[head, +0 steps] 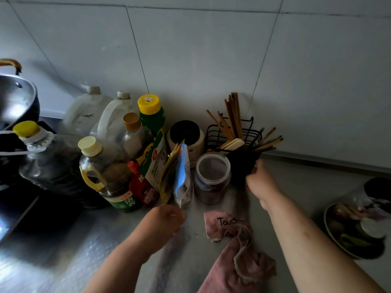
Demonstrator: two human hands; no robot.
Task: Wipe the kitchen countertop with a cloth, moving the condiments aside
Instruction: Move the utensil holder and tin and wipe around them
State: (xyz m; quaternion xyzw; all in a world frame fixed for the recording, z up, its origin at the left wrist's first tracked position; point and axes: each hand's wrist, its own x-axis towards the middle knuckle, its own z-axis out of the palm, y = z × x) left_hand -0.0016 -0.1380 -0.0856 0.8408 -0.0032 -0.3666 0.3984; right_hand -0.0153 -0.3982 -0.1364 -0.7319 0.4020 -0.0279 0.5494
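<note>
A pink cloth (234,250) lies crumpled on the steel countertop (88,240), between my arms and untouched. My left hand (163,220) is closed on the bottom edge of several seasoning packets (177,176) that stand upright beside the bottles. My right hand (259,182) grips the black chopstick holder (241,163), which is full of wooden chopsticks. A clear jar with a plastic lid (211,178) stands between the packets and the holder. Oil and sauce bottles (108,166) cluster at the left against the tiled wall.
A wok (17,100) sits on the black stove (19,199) at far left. A white container with a dark lid (186,134) stands behind the packets. A metal bowl of vegetables (355,231) and a dark jar (376,191) occupy the right edge.
</note>
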